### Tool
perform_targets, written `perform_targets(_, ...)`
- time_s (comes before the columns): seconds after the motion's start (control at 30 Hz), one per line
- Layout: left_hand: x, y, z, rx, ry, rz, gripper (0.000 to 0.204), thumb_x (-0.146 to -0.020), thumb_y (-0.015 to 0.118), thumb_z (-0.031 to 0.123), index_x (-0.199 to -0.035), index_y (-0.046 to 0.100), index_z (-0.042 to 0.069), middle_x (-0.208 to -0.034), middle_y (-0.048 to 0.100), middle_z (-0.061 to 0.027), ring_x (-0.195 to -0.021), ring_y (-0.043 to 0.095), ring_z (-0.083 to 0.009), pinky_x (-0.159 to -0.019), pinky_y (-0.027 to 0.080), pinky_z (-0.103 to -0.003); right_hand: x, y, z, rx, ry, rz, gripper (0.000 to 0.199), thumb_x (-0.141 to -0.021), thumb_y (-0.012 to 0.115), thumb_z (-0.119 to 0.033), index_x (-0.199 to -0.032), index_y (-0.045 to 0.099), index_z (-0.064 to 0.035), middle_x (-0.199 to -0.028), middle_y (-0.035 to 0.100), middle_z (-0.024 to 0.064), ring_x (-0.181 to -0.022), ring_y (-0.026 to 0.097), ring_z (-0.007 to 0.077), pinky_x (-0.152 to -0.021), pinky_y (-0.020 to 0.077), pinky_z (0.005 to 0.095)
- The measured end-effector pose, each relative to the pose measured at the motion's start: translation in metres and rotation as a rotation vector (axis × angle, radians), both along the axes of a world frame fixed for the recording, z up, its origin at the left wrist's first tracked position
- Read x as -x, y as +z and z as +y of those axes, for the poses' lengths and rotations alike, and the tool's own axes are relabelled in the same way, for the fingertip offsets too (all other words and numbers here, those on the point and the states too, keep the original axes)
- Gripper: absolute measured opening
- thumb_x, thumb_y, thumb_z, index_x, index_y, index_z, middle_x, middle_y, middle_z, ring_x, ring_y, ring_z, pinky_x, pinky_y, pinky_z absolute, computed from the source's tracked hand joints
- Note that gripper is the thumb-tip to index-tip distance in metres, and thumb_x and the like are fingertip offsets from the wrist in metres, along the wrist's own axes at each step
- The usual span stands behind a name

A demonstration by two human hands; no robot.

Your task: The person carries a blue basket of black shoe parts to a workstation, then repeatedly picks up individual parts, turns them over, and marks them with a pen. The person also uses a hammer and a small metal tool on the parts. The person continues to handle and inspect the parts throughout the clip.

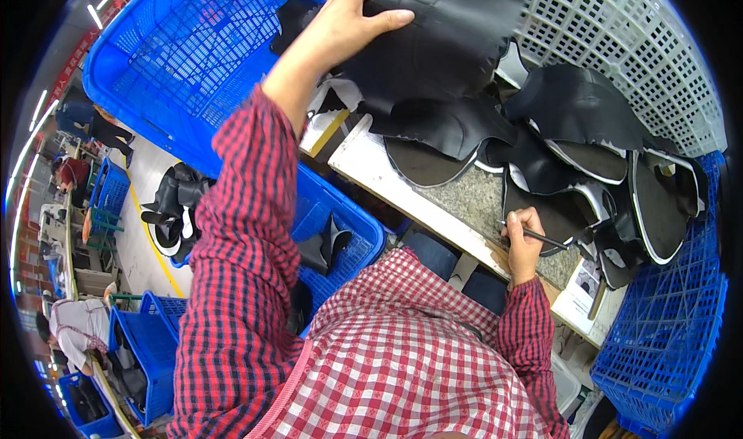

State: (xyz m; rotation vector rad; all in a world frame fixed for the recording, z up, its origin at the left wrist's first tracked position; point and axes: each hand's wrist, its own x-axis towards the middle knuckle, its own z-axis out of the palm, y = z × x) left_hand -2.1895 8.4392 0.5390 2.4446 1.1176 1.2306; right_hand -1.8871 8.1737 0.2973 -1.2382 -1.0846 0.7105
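Reached out to the far side, my left hand grips a large black leather piece by its edge, thumb on top and fingers partly hidden. It hangs over other black leather boot uppers with white lining edges, heaped on the worktable. Down at the near right, my right hand is closed around a thin black pen, its tip pointing left above the speckled tabletop. A dark upper with a white rim lies just beyond that hand.
A blue crate stands far left, another blue crate below the table edge. A white crate and a blue crate border the right. A printed sheet lies at the table's corner. Co-workers are off left.
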Motion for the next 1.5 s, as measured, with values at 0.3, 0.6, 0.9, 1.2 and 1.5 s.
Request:
perform_targets(0.3, 0.16, -0.146, 0.257, 0.495, 1.015, 0.054, 0.109, -0.069, 0.082, 0.064, -0.141, 0.049, -0.01, -0.146, 0.051, -0.0281, -0.14, 0.046, -0.0395, -0.113, 0.039, -0.046, -0.004, 0.001, 0.001, 0.007, 0.036, -0.19, 0.024, -0.1, 0.064, -0.011, -0.082, 0.048, -0.0074, -0.07, 0.054, 0.0012, -0.063, 0.049, 0.0066, -0.059, 0.0385, 0.023)
perform_targets(0.6, 0.176, -0.237, 0.304, 0.733, 0.54, -0.599, 0.068, -0.094, 0.07, 0.017, -0.149, 0.038, -0.006, -0.118, 0.066, -0.0253, -0.106, 0.069, -0.0399, -0.08, 0.059, -0.05, -0.005, 0.009, 0.006, -0.002, 0.031, -0.201, 0.028, -0.094, 0.071, -0.01, -0.077, 0.05, -0.0047, -0.068, 0.06, 0.0039, -0.061, 0.052, 0.0096, -0.056, 0.0413, 0.0263)
perform_targets(0.9, 0.141, -0.057, 0.208, 0.344, -0.283, -1.281, 0.014, -0.095, 0.063, 0.001, -0.104, 0.063, -0.009, -0.1, 0.07, -0.0185, -0.09, 0.074, -0.036, -0.092, 0.061, -0.052, -0.007, 0.003, 0.004, 0.06, -0.001, -0.092, 0.021, -0.103, 0.062, -0.02, -0.093, 0.062, -0.0012, -0.073, 0.061, 0.0026, -0.065, 0.055, 0.0083, -0.059, 0.0427, 0.0253)
perform_targets(1.2, 0.041, 0.052, -0.065, 0.067, -0.512, -0.868, 0.023, -0.098, 0.065, 0.011, -0.113, 0.069, -0.006, -0.105, 0.074, -0.0131, -0.097, 0.069, -0.0233, -0.092, 0.054, -0.036, 0.058, 0.063, 0.023, -0.147, 0.165, -0.24, 0.086, -0.09, 0.066, -0.063, -0.146, 0.045, -0.0013, -0.14, 0.061, 0.0176, -0.131, 0.055, 0.0245, -0.109, 0.0381, 0.0352)
perform_targets(1.5, -0.139, -0.054, -0.124, 0.647, -0.659, -0.656, 0.014, -0.095, 0.066, 0.007, -0.103, 0.071, -0.004, -0.088, 0.069, 0.0001, -0.076, 0.059, -0.006, -0.067, 0.047, -0.023, 0.115, 0.081, 0.017, -0.026, -0.138, -0.552, 0.092, -0.074, 0.092, -0.031, -0.143, 0.039, 0.0005, -0.133, 0.058, 0.022, -0.111, 0.065, 0.0288, -0.092, 0.0541, 0.0408)
